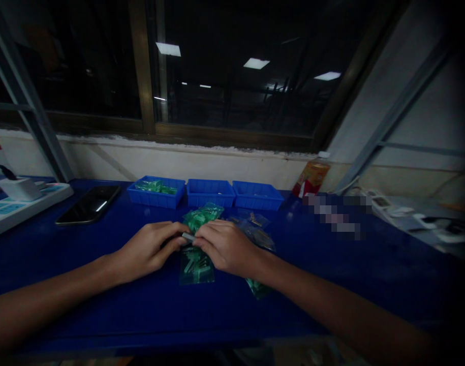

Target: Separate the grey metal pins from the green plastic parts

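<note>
Pinching one end of a small, pale-grey, slim piece (188,237) between thumb and fingers, the left hand (152,246) is nearly meeting the right hand (226,245), whose grip is pressing together on the other end. The piece is sitting between them over the smooth blue surface (141,310), probably because a hold at both ends is steadying something so little; dim light is blurring its finer detail. Just beyond the hands, a crinkled, green-tinted plastic bag (204,216) is lying, a flat green-tinted packet of slender pieces (196,267) is resting nearer the person, and another green bundle (258,288) is peeking from beside the right forearm (301,290). Clear plastic bags with brownish contents (263,238) are lying beyond the right wrist, seemingly grouped for easy reach. Three shallow, rectangular blue plastic bins (211,199) are standing in a row at the back, likely leaving room in front, and the leftmost bin (154,198) is holding green-tinted bags (154,186). A black, glass-fronted phone (89,204) is lying well apart on the left, perhaps out of the way.
</note>
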`<state>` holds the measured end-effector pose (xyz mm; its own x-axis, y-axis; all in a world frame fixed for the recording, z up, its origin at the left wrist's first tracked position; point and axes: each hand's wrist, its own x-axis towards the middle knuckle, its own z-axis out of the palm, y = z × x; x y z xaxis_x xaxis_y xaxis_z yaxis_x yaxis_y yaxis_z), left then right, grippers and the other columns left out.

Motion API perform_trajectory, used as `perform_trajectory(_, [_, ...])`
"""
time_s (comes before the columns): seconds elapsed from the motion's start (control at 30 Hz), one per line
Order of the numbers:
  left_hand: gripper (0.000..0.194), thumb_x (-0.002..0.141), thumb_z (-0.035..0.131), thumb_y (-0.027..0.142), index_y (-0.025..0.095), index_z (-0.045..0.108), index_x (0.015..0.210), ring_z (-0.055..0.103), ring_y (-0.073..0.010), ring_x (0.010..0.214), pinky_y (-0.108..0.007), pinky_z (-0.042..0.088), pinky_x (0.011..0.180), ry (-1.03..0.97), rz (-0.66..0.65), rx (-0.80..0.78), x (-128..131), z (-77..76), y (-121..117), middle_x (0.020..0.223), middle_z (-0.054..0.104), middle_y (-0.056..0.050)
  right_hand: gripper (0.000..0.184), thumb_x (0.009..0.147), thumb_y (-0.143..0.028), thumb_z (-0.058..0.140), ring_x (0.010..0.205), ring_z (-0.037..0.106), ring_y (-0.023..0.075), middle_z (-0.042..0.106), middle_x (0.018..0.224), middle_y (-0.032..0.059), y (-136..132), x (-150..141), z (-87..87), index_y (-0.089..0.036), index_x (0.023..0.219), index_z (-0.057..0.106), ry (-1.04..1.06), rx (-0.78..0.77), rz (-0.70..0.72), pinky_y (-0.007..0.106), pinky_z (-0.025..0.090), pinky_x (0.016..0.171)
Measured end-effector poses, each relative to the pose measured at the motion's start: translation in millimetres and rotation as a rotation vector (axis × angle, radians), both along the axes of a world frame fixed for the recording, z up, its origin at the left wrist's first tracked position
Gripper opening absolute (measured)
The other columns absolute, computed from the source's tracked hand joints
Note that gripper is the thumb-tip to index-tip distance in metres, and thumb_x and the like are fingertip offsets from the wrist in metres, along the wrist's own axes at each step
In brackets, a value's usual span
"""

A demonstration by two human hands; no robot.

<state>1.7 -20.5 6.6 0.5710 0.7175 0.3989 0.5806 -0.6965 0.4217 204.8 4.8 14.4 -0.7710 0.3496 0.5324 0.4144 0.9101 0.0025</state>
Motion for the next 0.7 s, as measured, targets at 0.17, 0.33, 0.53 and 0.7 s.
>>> perform_trajectory(0.17, [0.017, 0.089, 0.037, 0.024, 0.019, 0.051, 0.098, 0.056, -0.0106, 0.066, -0.021, 0.043, 0.062, -0.043, 0.005, -0.022, 0.6, 0.4, 0.0, 0.075, 0.058, 0.001, 0.024, 0.090, -0.023, 0.034, 0.065, 0.053, 0.0106, 0.058, 0.069, 0.0010, 2.1, 2.1, 0.7, -0.016, 0.078, 0.053, 0.021, -0.064, 0.032, 0.023, 0.036, 0.063])
perform_trajectory(0.33, [0.018, 0.090, 0.036, 0.025, 0.018, 0.052, 0.095, 0.055, -0.0107, 0.065, -0.021, 0.043, 0.061, -0.070, 0.026, -0.027, 1.4, 1.9, -0.3, 0.073, 0.059, 0.001, 0.029, 0.087, -0.040, 0.039, 0.068, 0.053, 0.0133, 0.060, 0.071, 0.0024, -3.1, 1.6, 2.7, -0.015, 0.082, 0.053, -0.078, 0.040, -0.065, 0.026, 0.033, 0.062])
perform_trajectory(0.53, [0.019, 0.089, 0.037, 0.028, 0.017, 0.052, 0.095, 0.057, -0.0116, 0.068, -0.023, 0.043, 0.062, -0.048, 0.042, -0.028, 5.5, 4.9, -2.1, 0.077, 0.060, 0.000, 0.028, 0.090, -0.029, 0.032, 0.062, 0.051, 0.0127, 0.059, 0.067, 0.0021, -5.6, -1.1, 1.1, -0.015, 0.076, 0.052, -0.134, 0.178, -0.129, 0.027, 0.028, 0.060])
perform_trajectory(0.7, [0.018, 0.089, 0.039, 0.025, 0.017, 0.051, 0.098, 0.057, -0.0110, 0.067, -0.022, 0.044, 0.061, -0.054, 0.031, -0.023, 5.6, 2.1, -2.3, 0.077, 0.061, 0.000, 0.028, 0.089, -0.027, 0.033, 0.060, 0.050, 0.0122, 0.058, 0.065, 0.0010, -6.7, -1.4, 3.0, -0.016, 0.071, 0.051, -0.149, 0.157, -0.123, 0.027, 0.028, 0.060])
